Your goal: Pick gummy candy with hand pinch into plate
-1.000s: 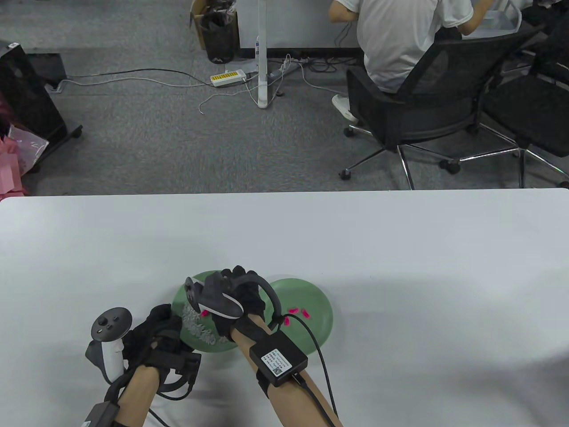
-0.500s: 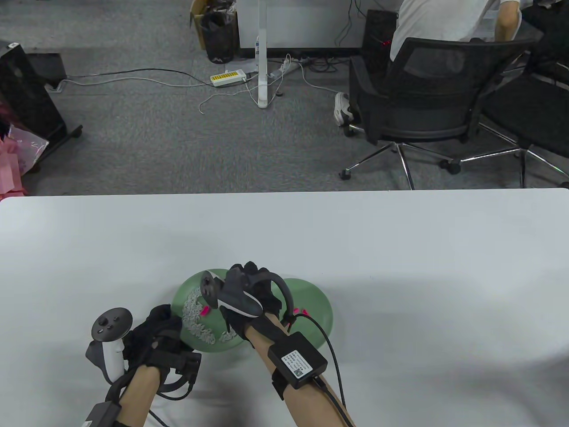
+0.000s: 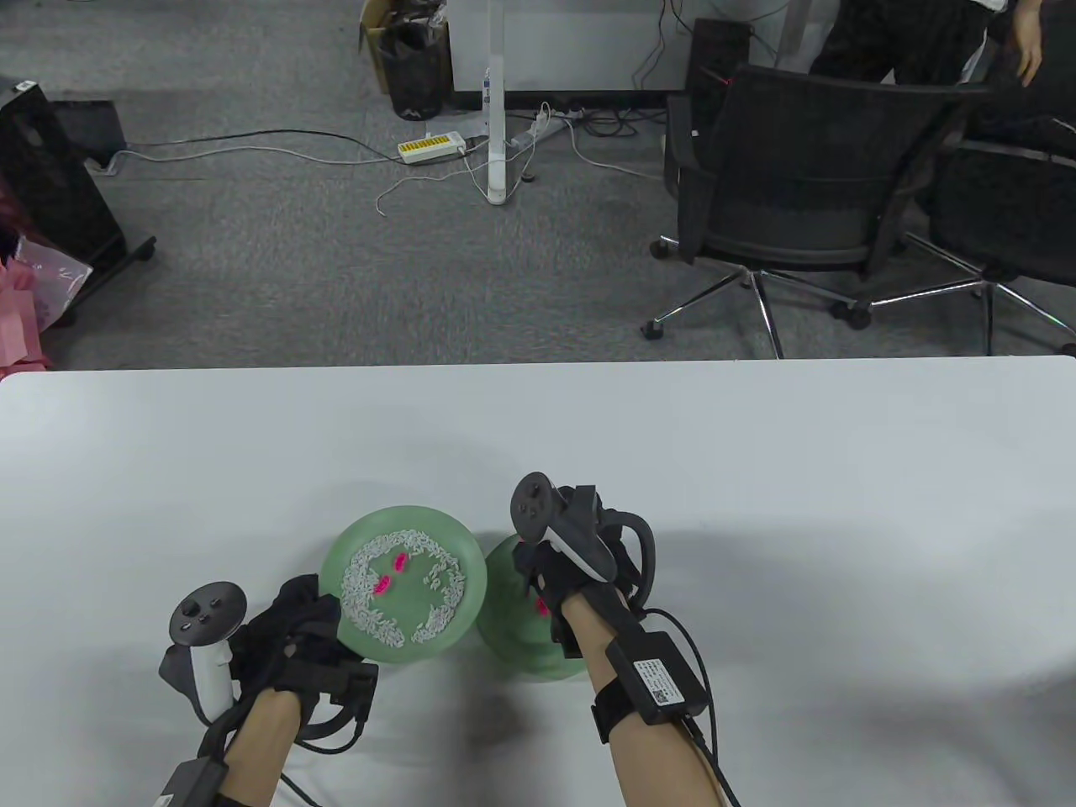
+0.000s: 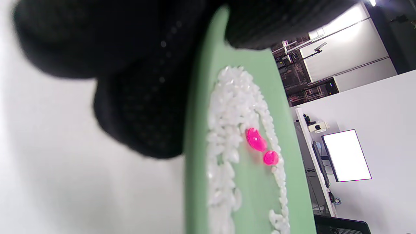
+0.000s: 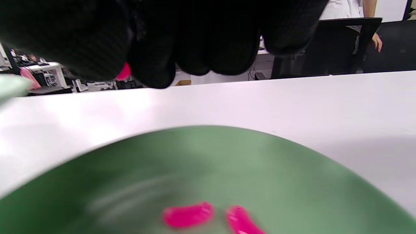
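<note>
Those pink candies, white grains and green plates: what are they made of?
Pink gummy candies: glossy, translucent, seemingly soft gel. White grains: small, oblong, matte, probably rice. Left green plate and right green plate: smooth, evenly coloured, satin; glazed ceramic or melamine, cannot tell which.

The 2 plates, left plate (image 3: 403, 588) and right plate (image 3: 504, 622), sit touching; the white table (image 3: 756, 471) beyond lies open.

Smooth matt white table (image 3: 756, 471), and both green plates, left (image 3: 471, 580) and right (image 5: 292, 169), carry a soft satin glaze; glossy pink gummies (image 4: 256, 139) gleam beside dull white grains (image 4: 227, 107); black knit cloth covers the left hand (image 3: 294, 635) and right hand (image 3: 580, 580)
</note>
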{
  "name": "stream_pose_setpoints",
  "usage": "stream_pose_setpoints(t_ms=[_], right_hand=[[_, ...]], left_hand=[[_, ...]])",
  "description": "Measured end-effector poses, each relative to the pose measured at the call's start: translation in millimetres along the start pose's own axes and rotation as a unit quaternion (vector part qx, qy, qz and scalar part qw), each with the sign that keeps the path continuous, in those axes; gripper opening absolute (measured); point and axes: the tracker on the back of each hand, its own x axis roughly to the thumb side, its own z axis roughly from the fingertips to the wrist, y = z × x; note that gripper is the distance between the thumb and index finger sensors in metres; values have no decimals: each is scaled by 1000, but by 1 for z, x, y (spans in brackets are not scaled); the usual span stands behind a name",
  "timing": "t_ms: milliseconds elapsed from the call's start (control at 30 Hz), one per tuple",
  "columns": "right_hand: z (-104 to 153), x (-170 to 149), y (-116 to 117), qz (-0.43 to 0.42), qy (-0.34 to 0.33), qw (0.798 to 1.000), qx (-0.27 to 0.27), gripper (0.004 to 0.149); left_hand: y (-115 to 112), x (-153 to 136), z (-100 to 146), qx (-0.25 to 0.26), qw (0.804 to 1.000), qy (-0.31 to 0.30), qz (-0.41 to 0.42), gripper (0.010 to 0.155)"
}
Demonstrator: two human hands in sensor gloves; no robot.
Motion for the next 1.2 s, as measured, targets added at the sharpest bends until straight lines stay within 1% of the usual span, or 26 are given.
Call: stream_pose_setpoints(t_ms=[133, 267, 400, 633, 733, 800, 867, 933, 1000, 1100, 1200], right_hand=[[0, -16, 12, 20, 8, 1000, 3, 42], [-3, -25, 21, 28, 12, 999, 23, 42], [-4, -25, 26, 54, 14, 998, 29, 42], [-6, -22, 34, 71, 14, 997, 36, 42], [-7, -23, 34, 69, 18, 997, 30, 46], [-7, -22, 29, 56, 21, 998, 14, 46], [-5, -17, 20, 35, 21, 999, -12, 46], [0, -4, 6, 1, 5, 999, -42, 47], [4, 13, -5, -38, -17, 998, -51, 49], [10, 46, -11, -85, -39, 995, -33, 53], [15, 84, -8, -68, -52, 996, -3, 56]], left_hand=[[-1, 0, 0, 0, 1000, -2, -1, 55], [-1, 0, -1, -1, 1000, -2, -3, 55], [-1, 0, -1, -1, 1000, -2, -1, 55], [-1, 0, -2, -2, 1000, -1, -2, 55], [-1, -1, -2, -3, 1000, -2, -1, 55], [-1, -1, -3, -3, 1000, -2, 1, 55], [-1, -2, -4, -3, 1000, -3, 1, 55], [-2, -2, -4, -4, 1000, -3, 0, 55], [-3, -1, -3, -4, 1000, -4, 0, 56], [-4, -1, -2, -5, 1000, -5, -1, 56], [-6, -1, -1, -3, 1000, -9, -2, 55]])
